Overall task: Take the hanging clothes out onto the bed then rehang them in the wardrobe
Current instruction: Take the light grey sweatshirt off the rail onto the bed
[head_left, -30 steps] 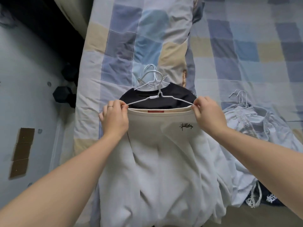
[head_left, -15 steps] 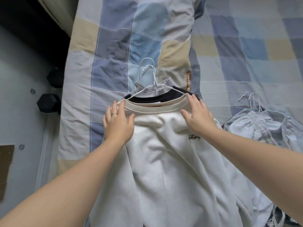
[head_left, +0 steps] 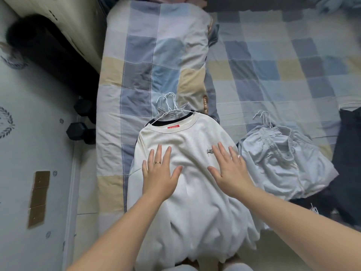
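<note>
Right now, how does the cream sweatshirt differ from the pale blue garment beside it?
The cream sweatshirt lies spread flat; the pale blue garment is crumpled. The left hand and right hand rest flat on the sweatshirt; neither touches the pale blue garment. The sweatshirt shows a red neck label; the pale blue garment shows a gathered band. Both lie on the bed with white wire hangers.

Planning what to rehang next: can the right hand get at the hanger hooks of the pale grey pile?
Probably yes. The right hand lies open on the cream sweatshirt, holding nothing, and the hanger hooks poke out uncovered beyond the pale grey pile beside it.
</note>
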A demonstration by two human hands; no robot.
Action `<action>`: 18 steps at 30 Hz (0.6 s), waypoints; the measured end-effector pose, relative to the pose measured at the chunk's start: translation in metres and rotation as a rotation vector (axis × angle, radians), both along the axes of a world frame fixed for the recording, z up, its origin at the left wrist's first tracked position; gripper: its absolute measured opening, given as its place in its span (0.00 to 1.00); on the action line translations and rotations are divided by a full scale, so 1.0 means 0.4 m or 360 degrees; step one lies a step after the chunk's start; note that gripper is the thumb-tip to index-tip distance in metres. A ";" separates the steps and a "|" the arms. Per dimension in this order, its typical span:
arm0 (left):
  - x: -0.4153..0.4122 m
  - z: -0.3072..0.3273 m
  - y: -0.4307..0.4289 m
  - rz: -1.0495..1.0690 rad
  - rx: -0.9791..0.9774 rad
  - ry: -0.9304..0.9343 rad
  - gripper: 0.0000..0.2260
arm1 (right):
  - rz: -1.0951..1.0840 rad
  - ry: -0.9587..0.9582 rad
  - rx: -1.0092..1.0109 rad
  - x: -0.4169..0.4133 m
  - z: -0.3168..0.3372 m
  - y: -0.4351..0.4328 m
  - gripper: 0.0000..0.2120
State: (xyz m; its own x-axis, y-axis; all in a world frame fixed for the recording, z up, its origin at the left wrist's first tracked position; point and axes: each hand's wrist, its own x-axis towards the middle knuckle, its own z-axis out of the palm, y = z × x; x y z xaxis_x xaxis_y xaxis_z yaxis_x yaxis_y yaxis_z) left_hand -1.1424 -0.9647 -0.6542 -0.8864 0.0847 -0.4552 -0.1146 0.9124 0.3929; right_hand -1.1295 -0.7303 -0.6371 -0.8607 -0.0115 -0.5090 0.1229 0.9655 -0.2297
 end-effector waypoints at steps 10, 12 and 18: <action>0.166 0.272 0.173 -0.0486 0.0035 0.0171 0.33 | -0.0416 0.0168 0.0014 0.304 0.300 0.122 0.33; 0.209 0.305 0.225 -0.0561 0.0057 0.0187 0.34 | -0.0508 0.0196 0.0038 0.372 0.336 0.171 0.33; 0.364 0.376 0.441 -0.0874 0.0105 0.0281 0.34 | -0.0819 0.0373 0.0046 0.609 0.409 0.330 0.33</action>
State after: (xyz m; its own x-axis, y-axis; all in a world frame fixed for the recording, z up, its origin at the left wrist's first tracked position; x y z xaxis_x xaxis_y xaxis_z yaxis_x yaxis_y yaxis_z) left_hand -0.9969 -0.7883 -0.5036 -0.7664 0.5768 -0.2827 0.4410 0.7925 0.4213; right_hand -0.8858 -0.5981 -0.4735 -0.8416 0.4507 -0.2975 0.5284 0.8009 -0.2816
